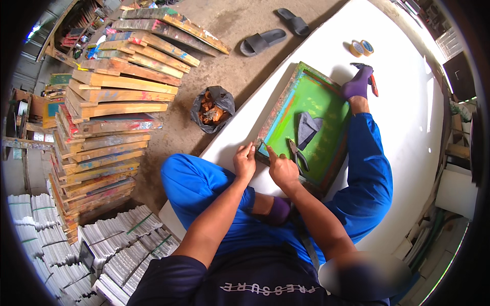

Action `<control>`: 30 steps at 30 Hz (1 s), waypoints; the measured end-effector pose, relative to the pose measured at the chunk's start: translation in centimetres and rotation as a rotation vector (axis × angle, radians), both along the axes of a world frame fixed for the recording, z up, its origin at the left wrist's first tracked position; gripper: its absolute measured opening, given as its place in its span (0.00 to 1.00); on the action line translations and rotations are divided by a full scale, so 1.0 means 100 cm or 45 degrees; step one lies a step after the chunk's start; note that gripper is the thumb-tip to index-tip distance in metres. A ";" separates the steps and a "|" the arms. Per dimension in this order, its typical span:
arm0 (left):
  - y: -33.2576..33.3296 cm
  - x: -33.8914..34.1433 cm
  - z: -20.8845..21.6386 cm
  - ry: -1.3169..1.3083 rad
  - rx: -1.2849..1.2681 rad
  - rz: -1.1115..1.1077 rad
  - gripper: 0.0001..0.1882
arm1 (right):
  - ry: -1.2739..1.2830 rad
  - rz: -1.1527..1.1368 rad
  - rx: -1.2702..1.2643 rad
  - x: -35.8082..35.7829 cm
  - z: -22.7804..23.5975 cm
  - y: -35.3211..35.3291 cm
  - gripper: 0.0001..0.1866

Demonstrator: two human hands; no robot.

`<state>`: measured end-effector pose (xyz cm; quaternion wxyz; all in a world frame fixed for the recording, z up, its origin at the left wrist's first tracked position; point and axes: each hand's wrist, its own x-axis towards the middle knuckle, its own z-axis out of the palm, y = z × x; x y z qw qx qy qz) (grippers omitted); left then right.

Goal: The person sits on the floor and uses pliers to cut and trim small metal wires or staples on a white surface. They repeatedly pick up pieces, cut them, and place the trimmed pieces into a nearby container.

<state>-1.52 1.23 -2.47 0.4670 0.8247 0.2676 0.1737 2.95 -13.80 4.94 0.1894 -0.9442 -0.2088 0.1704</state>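
A wooden screen-printing frame (278, 113) with green mesh lies on the white tabletop in front of me, tilted to the right. At its near left corner, my left hand (245, 163) is closed with thumb and fingertips pinching the frame's edge. Close beside it, my right hand (284, 169) reaches its index finger onto the same corner, the other fingers curled. Whether a small piece sits between the fingertips is too small to tell. On the mesh lie pliers (297, 154) with dark handles and a folded grey cloth (309, 128).
My socked foot (359, 81) rests at the frame's far right, by a red-handled hammer (373, 84). Beyond are tape rolls (361, 48). On the floor to the left stand a black bag of scraps (213, 108), stacked wooden frames (117, 109) and white bundles (117, 239); slippers (263, 42) lie farther off.
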 end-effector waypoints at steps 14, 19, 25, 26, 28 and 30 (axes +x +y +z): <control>-0.004 -0.001 -0.008 -0.073 0.102 0.017 0.16 | -0.126 -0.052 -0.002 -0.009 -0.002 -0.011 0.22; -0.003 -0.002 -0.003 0.009 -0.130 -0.002 0.18 | -0.051 -0.009 -0.114 -0.008 0.011 -0.003 0.23; -0.005 -0.004 0.001 0.092 -0.095 -0.014 0.19 | 0.093 -0.018 -0.110 -0.007 0.003 0.002 0.22; -0.005 -0.004 0.000 0.093 -0.086 0.002 0.19 | 0.177 -0.061 -0.007 -0.005 0.003 0.001 0.22; -0.005 -0.003 -0.001 0.099 -0.052 -0.001 0.18 | 0.280 -0.162 0.208 -0.001 0.003 -0.002 0.22; -0.004 -0.003 0.000 0.091 -0.043 -0.011 0.17 | 0.329 -0.237 0.318 0.000 0.002 -0.006 0.21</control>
